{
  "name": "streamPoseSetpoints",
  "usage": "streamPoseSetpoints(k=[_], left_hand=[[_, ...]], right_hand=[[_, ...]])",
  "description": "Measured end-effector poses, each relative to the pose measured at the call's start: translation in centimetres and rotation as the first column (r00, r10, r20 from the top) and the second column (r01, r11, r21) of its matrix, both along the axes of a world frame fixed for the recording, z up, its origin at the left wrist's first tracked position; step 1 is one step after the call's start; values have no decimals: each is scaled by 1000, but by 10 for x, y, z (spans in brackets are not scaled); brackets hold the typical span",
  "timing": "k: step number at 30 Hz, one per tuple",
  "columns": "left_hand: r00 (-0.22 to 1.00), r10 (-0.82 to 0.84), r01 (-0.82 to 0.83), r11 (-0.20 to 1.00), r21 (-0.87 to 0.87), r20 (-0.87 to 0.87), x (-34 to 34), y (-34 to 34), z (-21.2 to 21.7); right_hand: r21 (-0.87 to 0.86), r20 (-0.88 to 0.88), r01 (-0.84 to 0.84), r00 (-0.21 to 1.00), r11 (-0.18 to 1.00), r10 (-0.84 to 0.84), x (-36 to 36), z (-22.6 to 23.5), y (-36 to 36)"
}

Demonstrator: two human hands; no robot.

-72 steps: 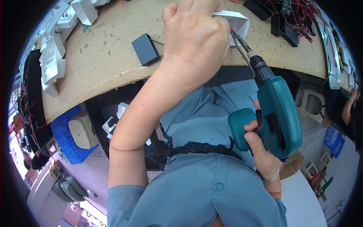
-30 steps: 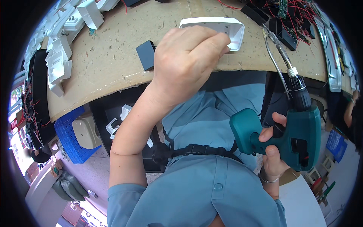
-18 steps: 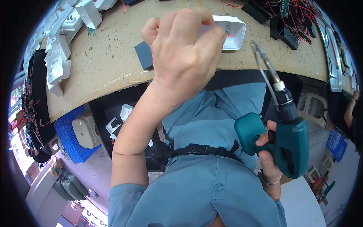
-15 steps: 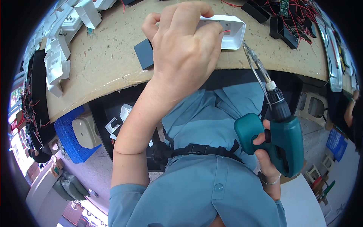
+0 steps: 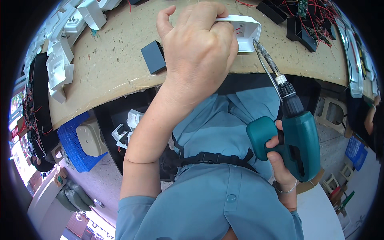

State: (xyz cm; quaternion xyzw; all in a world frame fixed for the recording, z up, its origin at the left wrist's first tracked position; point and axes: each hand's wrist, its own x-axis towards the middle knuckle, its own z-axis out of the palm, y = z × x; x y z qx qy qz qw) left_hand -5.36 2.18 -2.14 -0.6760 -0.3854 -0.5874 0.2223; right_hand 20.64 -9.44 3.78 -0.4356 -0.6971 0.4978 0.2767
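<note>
My left hand (image 5: 200, 52) is closed on a white plastic housing (image 5: 253, 31) at the bench's middle. Its thumb sticks out to the left, and its fingers hide the housing's left part. Short red wire shows inside the open housing. In my right hand (image 5: 281, 166) is a green pistol-grip soldering gun (image 5: 306, 144), gripped by its handle. The hot tip and the thin metal feed tube beside it point up-left, overlapping the housing's near right rim; contact cannot be told. A dark grey box (image 5: 153, 58) lies on the bench just left of my left wrist.
White plastic housings (image 5: 60, 66) are piled along the bench's left side. Black cases with red wires and circuit boards (image 5: 306, 34) lie at the far right. An open black drawer (image 5: 110, 124) with white parts sits under the bench edge, near a blue crate (image 5: 74, 140).
The soldering gun has moved slightly up and left, its tip now over the housing's rim. My left hand has shifted slightly right, its thumb raised, uncovering more of the grey box.
</note>
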Motion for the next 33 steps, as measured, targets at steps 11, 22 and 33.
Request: streamPoseSetpoints(k=[11,22,33], left_hand=[[998,68,-68,996,-64,11,5,-4,0],[993,114,-115,989,-97,-17,6,-3,0],[992,122,-123,986,-109,-13,10,-3,0]], right_hand=[[49,13,133,991,990,-133,-21,2,2],[72,25,141,989,987,-143,-28,-1,6],[107,63,99,992,989,-106,-29,-5,10]])
